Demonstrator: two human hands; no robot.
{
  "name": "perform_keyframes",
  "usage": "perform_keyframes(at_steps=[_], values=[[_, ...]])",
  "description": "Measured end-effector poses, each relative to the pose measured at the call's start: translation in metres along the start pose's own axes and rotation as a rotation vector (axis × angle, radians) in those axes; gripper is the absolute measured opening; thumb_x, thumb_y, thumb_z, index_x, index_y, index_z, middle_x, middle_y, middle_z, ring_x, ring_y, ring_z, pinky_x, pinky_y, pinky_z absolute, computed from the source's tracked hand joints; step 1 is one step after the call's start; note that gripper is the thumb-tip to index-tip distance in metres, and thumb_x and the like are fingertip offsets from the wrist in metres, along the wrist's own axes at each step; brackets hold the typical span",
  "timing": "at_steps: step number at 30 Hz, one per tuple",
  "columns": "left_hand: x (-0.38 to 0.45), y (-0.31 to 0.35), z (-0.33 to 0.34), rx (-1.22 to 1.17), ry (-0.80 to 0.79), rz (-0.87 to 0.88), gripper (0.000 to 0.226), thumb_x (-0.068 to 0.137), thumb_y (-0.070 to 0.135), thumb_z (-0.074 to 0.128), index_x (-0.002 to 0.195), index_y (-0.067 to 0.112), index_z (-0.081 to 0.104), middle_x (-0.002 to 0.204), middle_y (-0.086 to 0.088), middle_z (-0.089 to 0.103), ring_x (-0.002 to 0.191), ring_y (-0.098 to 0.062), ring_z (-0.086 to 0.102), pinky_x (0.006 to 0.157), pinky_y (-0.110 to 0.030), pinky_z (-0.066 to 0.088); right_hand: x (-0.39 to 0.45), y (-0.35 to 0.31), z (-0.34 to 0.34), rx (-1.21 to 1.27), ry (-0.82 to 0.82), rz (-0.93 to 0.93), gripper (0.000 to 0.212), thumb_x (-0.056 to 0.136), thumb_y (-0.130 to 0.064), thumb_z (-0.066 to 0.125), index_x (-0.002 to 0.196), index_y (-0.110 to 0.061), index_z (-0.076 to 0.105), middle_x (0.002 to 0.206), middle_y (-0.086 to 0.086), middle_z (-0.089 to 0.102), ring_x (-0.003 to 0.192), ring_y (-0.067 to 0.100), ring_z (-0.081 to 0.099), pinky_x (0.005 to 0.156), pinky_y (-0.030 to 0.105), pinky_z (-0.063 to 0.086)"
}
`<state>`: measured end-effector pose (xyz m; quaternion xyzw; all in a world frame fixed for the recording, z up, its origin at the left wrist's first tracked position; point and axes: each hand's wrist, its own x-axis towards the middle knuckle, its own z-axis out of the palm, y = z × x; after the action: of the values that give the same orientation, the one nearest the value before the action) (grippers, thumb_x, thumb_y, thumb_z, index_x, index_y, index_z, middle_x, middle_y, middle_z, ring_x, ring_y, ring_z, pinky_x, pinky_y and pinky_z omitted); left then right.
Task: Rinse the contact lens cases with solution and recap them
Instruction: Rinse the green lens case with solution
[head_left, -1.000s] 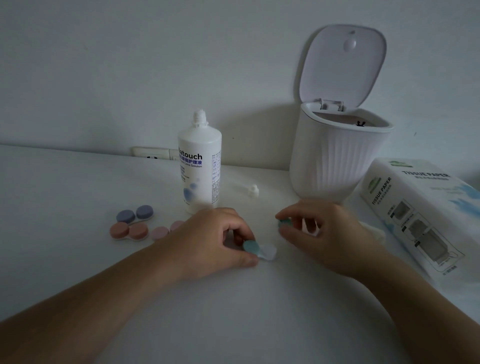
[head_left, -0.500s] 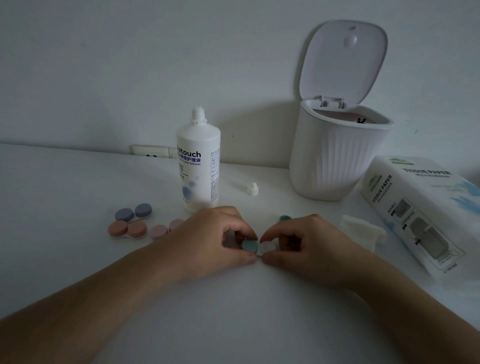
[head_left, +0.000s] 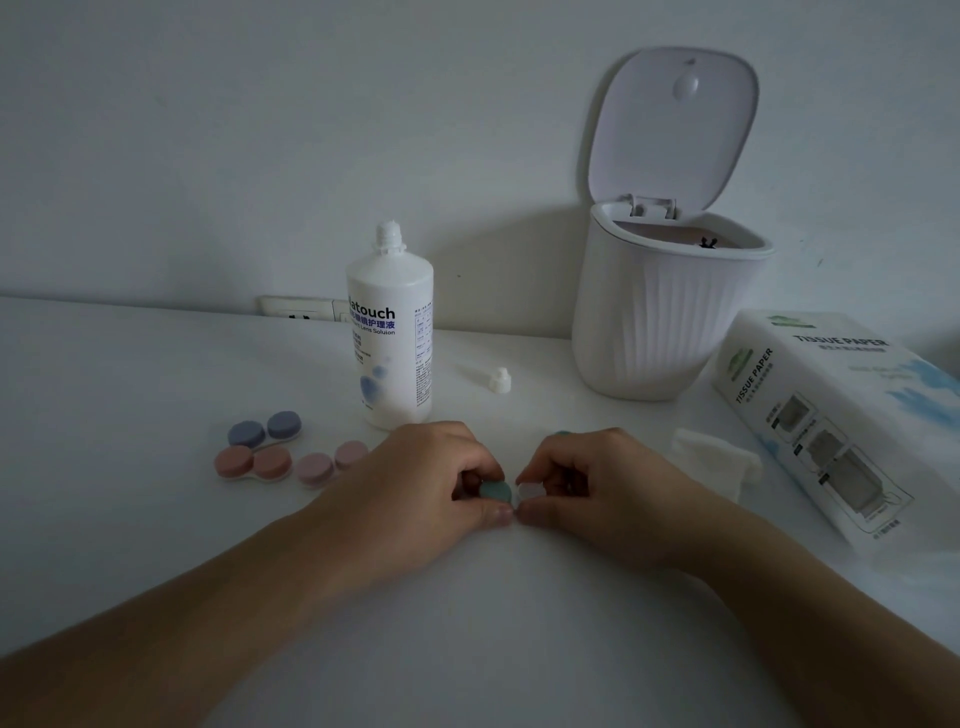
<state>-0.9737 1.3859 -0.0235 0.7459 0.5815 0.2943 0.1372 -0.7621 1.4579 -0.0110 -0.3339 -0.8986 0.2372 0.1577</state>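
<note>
A lens case lies on the white table between my hands, with a teal cap (head_left: 495, 491) on its left well and its right well (head_left: 530, 490) bare and white. My left hand (head_left: 436, 483) pinches the capped side. My right hand (head_left: 587, 483) pinches the uncapped well. A loose teal cap (head_left: 561, 432) peeks out just behind my right hand. The solution bottle (head_left: 389, 332) stands uncapped behind my left hand, and its small white cap (head_left: 500, 380) lies to its right.
Three capped cases lie at the left: blue (head_left: 265, 428), orange (head_left: 253, 462) and pink (head_left: 332, 462). A white bin (head_left: 665, 301) with its lid up stands at the back right. A tissue box (head_left: 841, 415) and a folded tissue (head_left: 711, 460) lie at the right.
My right hand left the loose teal cap on the table and moved left onto the case's uncapped well. My left hand kept its hold on the capped side.
</note>
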Motion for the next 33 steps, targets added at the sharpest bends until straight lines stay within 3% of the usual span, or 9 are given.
perform_keyframes(at_steps=[3,9,18,25,28,30,33], values=[[-0.001,0.003,0.001,0.014,0.005,-0.005,0.034,0.071,0.057,0.068,0.090,0.029,0.074,0.081,0.017,0.057,0.077,-0.001,0.058,0.066,-0.021,0.047,0.000,-0.001,0.000,0.006,-0.006,-0.002,0.011,0.082,-0.037,0.078,0.086,-0.031,0.069,0.074,-0.027,0.061,0.063,-0.003,0.056,0.060,0.011,0.042],[-0.003,0.008,0.002,0.043,0.011,-0.006,0.023,0.081,0.047,0.077,0.089,0.026,0.071,0.081,0.014,0.056,0.074,-0.005,0.057,0.070,-0.033,0.051,0.001,0.000,-0.001,-0.002,-0.012,-0.003,0.016,0.082,-0.040,0.076,0.089,-0.028,0.069,0.070,-0.026,0.061,0.060,-0.001,0.055,0.058,0.013,0.043],[-0.004,0.014,0.003,0.079,0.025,-0.019,0.023,0.086,0.045,0.073,0.090,0.023,0.070,0.083,0.009,0.056,0.076,-0.008,0.057,0.073,-0.036,0.050,0.002,0.001,-0.001,-0.028,-0.011,-0.044,0.019,0.083,-0.044,0.075,0.089,-0.027,0.068,0.074,-0.026,0.060,0.062,0.000,0.055,0.058,0.013,0.041],[-0.003,0.012,0.001,0.032,0.038,-0.069,0.037,0.070,0.056,0.083,0.086,0.026,0.069,0.081,0.013,0.056,0.076,-0.002,0.056,0.066,-0.020,0.045,0.000,0.000,-0.002,0.002,-0.010,-0.032,0.018,0.083,-0.041,0.076,0.088,-0.026,0.069,0.071,-0.020,0.062,0.061,0.000,0.055,0.057,0.014,0.041],[-0.006,0.013,0.002,0.027,0.033,-0.065,0.048,0.063,0.058,0.086,0.097,0.030,0.067,0.088,0.019,0.058,0.080,0.005,0.056,0.069,-0.013,0.044,-0.001,0.001,-0.002,0.003,-0.014,-0.020,0.015,0.082,-0.039,0.077,0.090,-0.028,0.070,0.067,-0.022,0.061,0.063,-0.001,0.057,0.059,0.013,0.041],[-0.010,0.014,0.001,-0.048,0.045,-0.056,0.045,0.068,0.043,0.087,0.109,0.037,0.068,0.084,0.030,0.062,0.075,0.010,0.058,0.065,-0.006,0.041,-0.001,0.001,-0.002,0.007,-0.012,-0.014,0.016,0.081,-0.039,0.077,0.091,-0.028,0.070,0.068,-0.022,0.061,0.063,0.000,0.057,0.059,0.014,0.042],[-0.014,0.010,-0.004,-0.118,0.036,-0.059,0.044,0.076,0.018,0.078,0.103,0.051,0.067,0.073,0.028,0.066,0.060,-0.005,0.062,0.055,-0.010,0.044,-0.001,0.002,-0.002,0.014,-0.007,-0.009,0.014,0.081,-0.039,0.078,0.089,-0.031,0.070,0.068,-0.020,0.062,0.064,-0.001,0.057,0.060,0.012,0.042]])
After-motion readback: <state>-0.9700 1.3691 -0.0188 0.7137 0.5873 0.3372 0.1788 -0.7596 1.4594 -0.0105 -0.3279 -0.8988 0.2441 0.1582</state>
